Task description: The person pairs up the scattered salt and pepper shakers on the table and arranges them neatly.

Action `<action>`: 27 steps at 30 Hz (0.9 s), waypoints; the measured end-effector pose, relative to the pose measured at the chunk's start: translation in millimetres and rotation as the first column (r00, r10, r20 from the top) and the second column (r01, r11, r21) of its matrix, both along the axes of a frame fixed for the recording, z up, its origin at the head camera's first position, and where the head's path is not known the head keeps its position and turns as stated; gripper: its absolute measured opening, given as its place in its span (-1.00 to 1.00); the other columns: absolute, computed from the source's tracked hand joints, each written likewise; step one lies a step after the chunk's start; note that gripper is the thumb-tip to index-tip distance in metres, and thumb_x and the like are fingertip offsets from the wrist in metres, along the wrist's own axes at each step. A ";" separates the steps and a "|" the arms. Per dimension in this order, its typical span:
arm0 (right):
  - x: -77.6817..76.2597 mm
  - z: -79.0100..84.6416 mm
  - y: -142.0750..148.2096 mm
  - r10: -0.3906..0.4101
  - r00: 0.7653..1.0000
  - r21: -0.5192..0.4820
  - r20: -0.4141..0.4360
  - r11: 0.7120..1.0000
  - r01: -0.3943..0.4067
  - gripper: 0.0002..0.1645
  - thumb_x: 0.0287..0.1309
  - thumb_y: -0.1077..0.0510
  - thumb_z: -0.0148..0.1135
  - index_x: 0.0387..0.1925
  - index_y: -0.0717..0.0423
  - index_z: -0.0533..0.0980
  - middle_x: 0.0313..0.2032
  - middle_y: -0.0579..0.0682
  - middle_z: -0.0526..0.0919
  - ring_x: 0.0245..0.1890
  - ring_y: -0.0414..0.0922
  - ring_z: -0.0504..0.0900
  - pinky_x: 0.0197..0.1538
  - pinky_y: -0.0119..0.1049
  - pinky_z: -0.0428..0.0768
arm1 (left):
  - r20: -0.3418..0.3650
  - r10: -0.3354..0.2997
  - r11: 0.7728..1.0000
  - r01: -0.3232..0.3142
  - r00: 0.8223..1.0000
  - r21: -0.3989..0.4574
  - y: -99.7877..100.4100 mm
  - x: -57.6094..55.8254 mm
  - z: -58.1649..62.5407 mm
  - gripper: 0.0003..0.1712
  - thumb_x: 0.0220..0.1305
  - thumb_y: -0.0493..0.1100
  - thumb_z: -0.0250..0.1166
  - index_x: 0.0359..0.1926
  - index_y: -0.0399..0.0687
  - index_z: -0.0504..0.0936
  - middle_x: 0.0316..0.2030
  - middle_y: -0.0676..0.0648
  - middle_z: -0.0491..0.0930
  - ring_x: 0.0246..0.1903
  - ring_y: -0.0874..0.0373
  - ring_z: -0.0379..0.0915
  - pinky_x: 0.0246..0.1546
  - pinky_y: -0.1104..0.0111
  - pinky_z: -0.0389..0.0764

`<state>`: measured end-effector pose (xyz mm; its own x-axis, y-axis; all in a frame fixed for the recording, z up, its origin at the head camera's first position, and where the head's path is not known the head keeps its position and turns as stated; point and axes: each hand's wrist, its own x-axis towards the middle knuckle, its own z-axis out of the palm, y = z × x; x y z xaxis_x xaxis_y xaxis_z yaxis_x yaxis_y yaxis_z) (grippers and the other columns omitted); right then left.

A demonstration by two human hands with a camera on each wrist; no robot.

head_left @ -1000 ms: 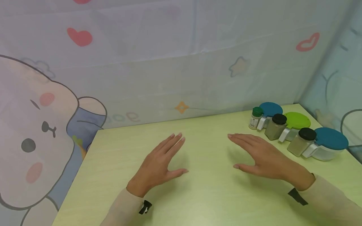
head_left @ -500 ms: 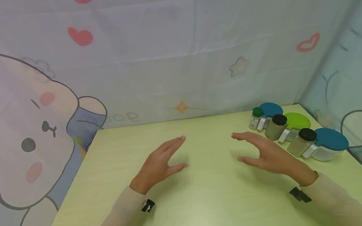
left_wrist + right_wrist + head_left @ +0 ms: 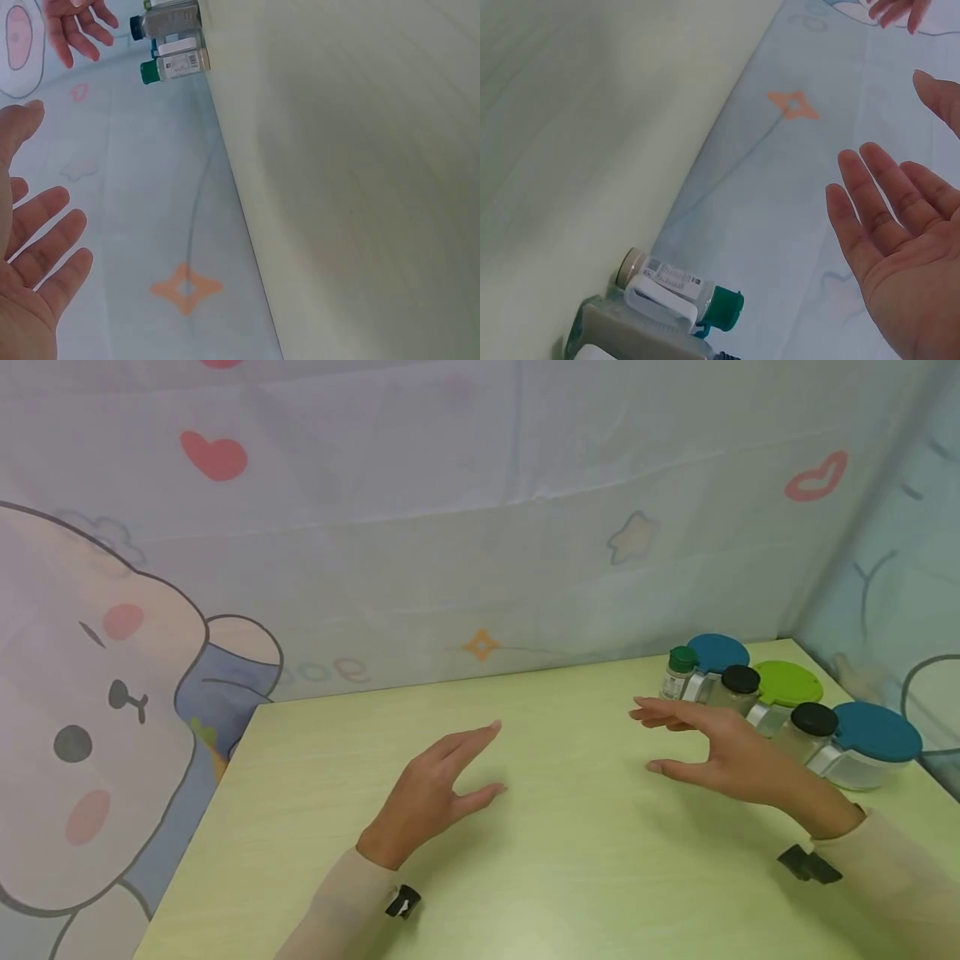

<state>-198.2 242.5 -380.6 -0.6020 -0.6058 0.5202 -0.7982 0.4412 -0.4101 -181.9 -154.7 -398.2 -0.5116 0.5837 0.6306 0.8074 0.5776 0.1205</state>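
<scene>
My left hand [image 3: 423,789] hovers over the middle of the pale yellow-green table [image 3: 315,793], fingers fairly straight, thumb apart, holding nothing. To the right, my right hand [image 3: 738,756] is also raised above the table with spread thumb and nothing in its grasp. It is nearest to the seasoning containers and in the head view partly covers two black-lidded jars [image 3: 813,720]. Beyond it stands a small shaker with a green cap [image 3: 681,660], its label visible in the right wrist view. Both palms show in the wrist views, with relaxed fingers.
Behind the jars stand a blue-lidded container [image 3: 717,653], a lime-lidded container [image 3: 787,683] and a larger blue-lidded container [image 3: 877,731], with white handles. A printed cloth [image 3: 420,552] hangs along the table's back edge; another cloth borders the right side.
My right hand has shifted right and slightly up, now overlapping the jars in the head view. My left hand has drifted a little right and up. The containers stay where they were.
</scene>
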 end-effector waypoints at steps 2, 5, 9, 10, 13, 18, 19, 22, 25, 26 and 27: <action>-1.6 1.7 3.0 -0.004 1.000 -0.002 -0.010 1.000 0.004 0.04 -0.13 0.28 0.65 0.43 0.05 0.37 0.19 -0.15 0.63 0.14 -0.21 0.62 0.15 -0.56 0.54 | -0.007 -0.004 1.000 0.004 1.000 0.012 1.5 -1.2 -0.3 -0.13 0.15 -0.03 0.55 0.43 -0.12 0.42 0.21 -0.07 0.59 0.16 0.09 0.58 0.15 0.31 0.61; -4.3 3.3 7.1 -0.008 1.000 -0.002 -0.026 1.000 0.008 0.05 -0.16 0.30 0.66 0.42 0.05 0.39 0.19 -0.15 0.63 0.14 -0.22 0.62 0.14 -0.57 0.53 | -0.020 -0.013 0.999 0.014 1.000 0.031 3.3 -3.1 -1.5 -0.13 0.12 -0.05 0.57 0.42 -0.12 0.44 0.17 -0.08 0.62 0.12 0.08 0.61 0.11 0.32 0.63; -6.1 5.5 12.7 -0.023 0.999 -0.002 -0.036 1.000 0.023 0.05 -0.16 0.30 0.66 0.42 0.06 0.39 0.18 -0.15 0.64 0.13 -0.23 0.62 0.11 -0.57 0.54 | -0.028 -0.029 0.998 0.030 0.999 0.048 5.9 -6.1 -3.8 -0.13 0.11 -0.08 0.58 0.41 -0.12 0.44 0.15 -0.09 0.64 0.10 0.08 0.62 0.10 0.32 0.64; -6.3 6.2 14.0 -0.028 0.999 0.001 -0.033 1.000 0.028 0.04 -0.15 0.29 0.66 0.42 0.05 0.39 0.17 -0.14 0.64 0.12 -0.23 0.62 0.11 -0.57 0.55 | -0.032 -0.033 0.998 0.035 0.999 0.050 6.7 -6.8 -4.2 -0.13 0.10 -0.08 0.58 0.41 -0.13 0.44 0.15 -0.09 0.64 0.10 0.08 0.63 0.09 0.31 0.64; -6.2 8.5 18.5 -0.047 0.999 0.015 -0.015 0.999 0.047 0.02 -0.13 0.30 0.64 0.42 0.05 0.39 0.17 -0.06 0.66 0.13 -0.24 0.62 0.10 -0.59 0.54 | -0.031 -0.045 0.997 0.046 0.999 0.055 9.8 -8.6 -4.9 -0.14 0.11 -0.08 0.58 0.40 -0.15 0.45 0.17 -0.09 0.63 0.11 0.08 0.62 0.10 0.31 0.64; -7.0 11.9 25.2 -0.079 0.997 0.040 0.013 0.996 0.078 0.01 -0.10 0.31 0.62 0.42 0.03 0.39 0.16 0.05 0.66 0.12 -0.33 0.62 0.09 -0.64 0.52 | -0.030 -0.061 0.996 0.063 0.998 0.059 15.9 -11.6 -4.3 -0.16 0.13 -0.08 0.57 0.40 -0.17 0.45 0.19 -0.10 0.62 0.14 0.08 0.60 0.13 0.33 0.62; -7.1 12.7 26.6 -0.087 0.996 0.040 0.020 0.995 0.086 0.00 -0.09 0.31 0.62 0.42 0.02 0.39 0.16 0.02 0.67 0.11 -0.34 0.63 0.09 -0.65 0.52 | -0.030 -0.065 0.996 0.067 0.997 0.060 17.2 -12.2 -4.2 -0.16 0.13 -0.08 0.56 0.40 -0.17 0.45 0.19 -0.10 0.62 0.14 0.08 0.60 0.14 0.33 0.62; -7.6 15.3 30.6 -0.108 0.993 0.037 0.042 0.994 0.107 -0.01 -0.08 0.29 0.62 0.41 -0.04 0.40 0.15 -0.13 0.66 0.10 -0.40 0.62 0.08 -0.66 0.52 | -0.033 -0.074 0.995 0.076 0.997 0.064 20.6 -13.8 -4.3 -0.17 0.14 -0.08 0.56 0.39 -0.18 0.45 0.19 -0.10 0.62 0.15 0.08 0.60 0.14 0.34 0.61; -9.4 18.3 35.0 -0.104 0.994 0.036 0.039 0.994 0.102 0.00 -0.09 0.30 0.62 0.42 -0.06 0.39 0.15 -0.21 0.64 0.09 -0.45 0.60 0.06 -0.65 0.53 | -0.028 -0.079 0.994 0.081 0.996 0.067 23.9 -16.1 -5.2 -0.18 0.15 -0.08 0.55 0.39 -0.18 0.46 0.21 -0.09 0.61 0.16 0.10 0.59 0.15 0.36 0.60; -10.3 19.3 36.4 -0.095 0.995 0.037 0.029 0.995 0.094 0.02 -0.11 0.32 0.62 0.42 -0.04 0.39 0.15 -0.18 0.65 0.08 -0.47 0.60 0.06 -0.64 0.54 | -0.029 -0.083 0.994 0.085 0.996 0.068 25.0 -17.0 -5.9 -0.19 0.15 -0.09 0.55 0.39 -0.18 0.46 0.21 -0.09 0.61 0.16 0.10 0.59 0.16 0.36 0.60; -11.4 19.8 37.9 -0.087 0.996 0.039 0.017 0.995 0.086 0.03 -0.12 0.33 0.62 0.43 -0.02 0.38 0.15 -0.14 0.66 0.08 -0.47 0.60 0.05 -0.63 0.54 | -0.028 -0.087 0.994 0.088 0.996 0.071 26.1 -18.1 -6.5 -0.20 0.16 -0.09 0.55 0.38 -0.19 0.46 0.21 -0.09 0.61 0.16 0.10 0.59 0.16 0.37 0.59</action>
<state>-209.5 280.4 -360.8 -0.6628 -0.5701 0.4855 -0.7484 0.5241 -0.4064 -199.9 -128.6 -404.7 -0.4439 0.5779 0.6848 0.8578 0.4951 0.1382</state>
